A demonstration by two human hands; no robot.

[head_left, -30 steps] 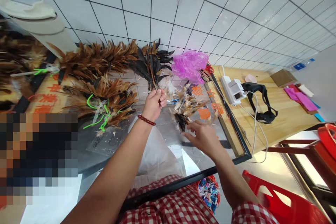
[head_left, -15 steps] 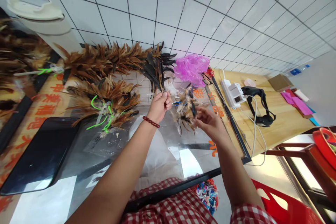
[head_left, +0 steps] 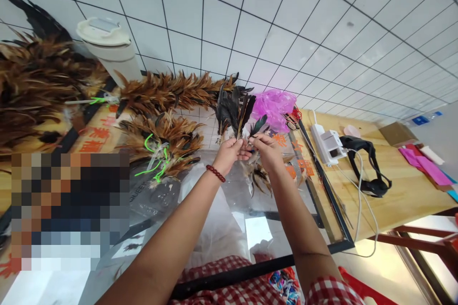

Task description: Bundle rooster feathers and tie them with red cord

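Note:
My left hand (head_left: pixel 231 154), with a red bead bracelet on the wrist, is closed round the stems of a small bunch of dark feathers (head_left: pixel 232 107) held upright. My right hand (head_left: pixel 266 150) pinches a single dark feather (head_left: pixel 259 125) and brings it against that bunch; the fingertips of both hands touch. Under my right hand lies a loose pile of brown and black feathers (head_left: pixel 261 176) on the glass table top (head_left: pixel 229 200).
Tied bundles of brown feathers (head_left: pixel 168 138) with green cords lie to the left, more feathers (head_left: pixel 32 81) at far left. A white container (head_left: pixel 110 47), a pink plastic bag (head_left: pixel 277 105), a white power strip (head_left: pixel 327 143) and a black strap (head_left: pixel 368 171) stand around.
My right hand has left the loose pile with one dark feather and risen to meet my left hand. The view has shifted left and slightly down.

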